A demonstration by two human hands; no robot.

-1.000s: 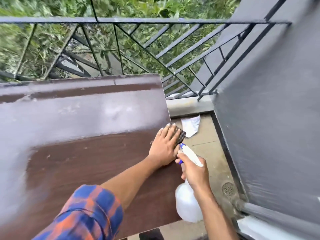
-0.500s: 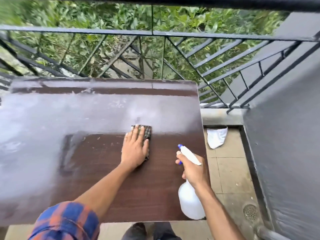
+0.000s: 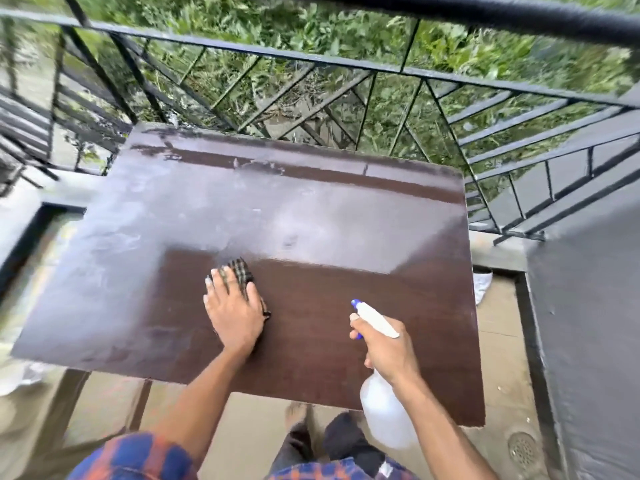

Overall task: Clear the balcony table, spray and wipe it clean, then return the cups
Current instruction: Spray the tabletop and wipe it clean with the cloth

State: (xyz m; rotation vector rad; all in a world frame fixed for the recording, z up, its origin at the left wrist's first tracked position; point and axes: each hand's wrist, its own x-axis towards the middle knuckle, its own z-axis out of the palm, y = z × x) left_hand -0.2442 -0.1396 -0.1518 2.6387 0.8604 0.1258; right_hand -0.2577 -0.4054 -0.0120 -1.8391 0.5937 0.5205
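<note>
Both hands work: the left hand presses flat, fingers spread, on a checked cloth mid-counter to wipe it; the right hand has its grip wrapped round the spray bottle, kept ready at the near edge. No cups or legible labels show

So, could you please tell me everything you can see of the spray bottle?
The spray bottle has a translucent whitish plastic body, a white spray head and a blue nozzle tip and trigger. The right hand grips its neck, with the forefinger on the trigger. It is held tilted, with the nozzle pointing up-left over the table and the body hanging past the table's near edge. Whether it holds liquid is unclear.
</note>
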